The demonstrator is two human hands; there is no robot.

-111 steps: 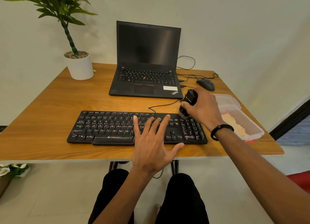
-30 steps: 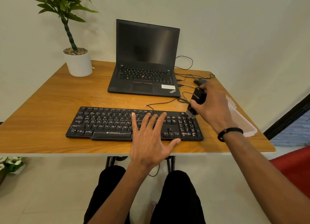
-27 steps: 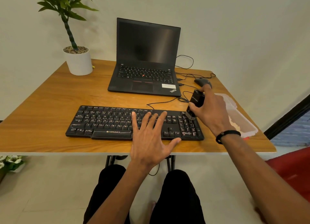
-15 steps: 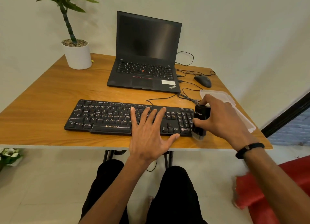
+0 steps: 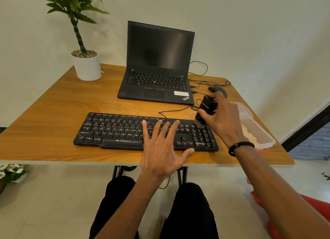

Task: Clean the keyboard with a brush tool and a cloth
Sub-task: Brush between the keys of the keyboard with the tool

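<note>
Half a second ago the brush tool [image 5: 205, 111] was down at the keyboard's near right corner; now the right hand [image 5: 223, 119] is holding it up at the far right corner, its bristles touching the top keys of the number pad. Fingers and thumb of that hand are curling round the black body of the tool, gripping it, with the tool tilting slightly so the bristle end is pointing down and toward the person. A black band [image 5: 240, 147] is sitting on the right wrist.

On the middle of the keyboard [image 5: 116, 131] the left hand [image 5: 160, 149] is lying flat as before, fingers straight and spread over the keys, thumb reaching out toward the arrow keys, holding nothing.

The keyboard is lying along the near edge of the wooden desk [image 5: 53, 113], its cable running back toward the laptop [image 5: 157, 74]. The laptop is standing open with a dark screen at the middle of the far edge. A white pot with a green plant [image 5: 87, 65] is occupying the far left corner. A dark mouse [image 5: 217, 90] is resting near the far right corner, just behind the right hand. A clear plastic container [image 5: 257, 131] is lying along the right edge, with something pale yellow inside; whether that is the cloth cannot be told.
</note>
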